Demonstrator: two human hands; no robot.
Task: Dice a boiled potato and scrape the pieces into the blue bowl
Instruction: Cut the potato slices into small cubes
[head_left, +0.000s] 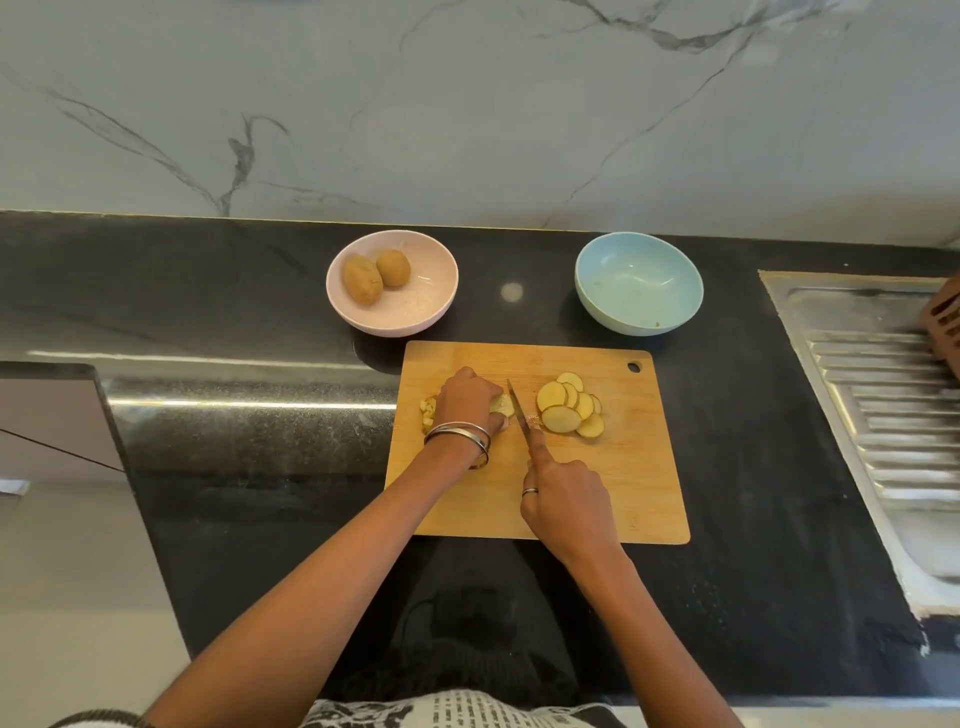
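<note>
Left hand: the left hand (470, 397) curls over a stack of potato slices (501, 404) on the wooden cutting board (623, 488), pinning them so they stay put under the blade.
Right hand: the right hand (563, 493) grips the knife (519, 410), forefinger laid along the spine, seemingly to steer the cut.
Diced pieces: a few small cubes (428, 410) lie just left of the left hand, out of the blade's way.
Waiting slices: round slices (570, 410) fan out right of the knife, still uncut.
Blue bowl: the blue bowl (639, 283) sits beyond the board, holding no potato, near enough for scraping.
Pink bowl: the pink bowl (392, 283) holds two whole potatoes (375, 275).
</note>
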